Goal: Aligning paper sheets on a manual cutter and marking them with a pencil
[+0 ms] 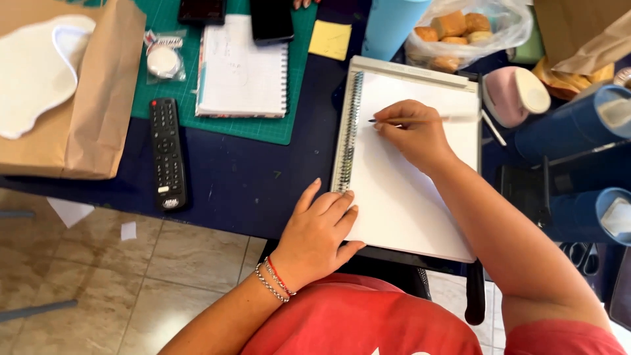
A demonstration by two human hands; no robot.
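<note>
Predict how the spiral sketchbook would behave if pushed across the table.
The spiral sketchbook would probably slide flat: it lies level. It likely stays put now, as the left hand presses its edge. Loose pages may flop when lifted.

Bare table (pixel 250 177) lies between remote (pixel 167 154) and sketchpad (pixel 407 190).

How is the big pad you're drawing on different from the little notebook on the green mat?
The sketch pad is larger, its page nearly blank, with both hands on it: the right hand holds a pencil, the left hand presses its edge. The small notebook shows faint writing and lies untouched. Both are spiral-bound with white pages.
</note>
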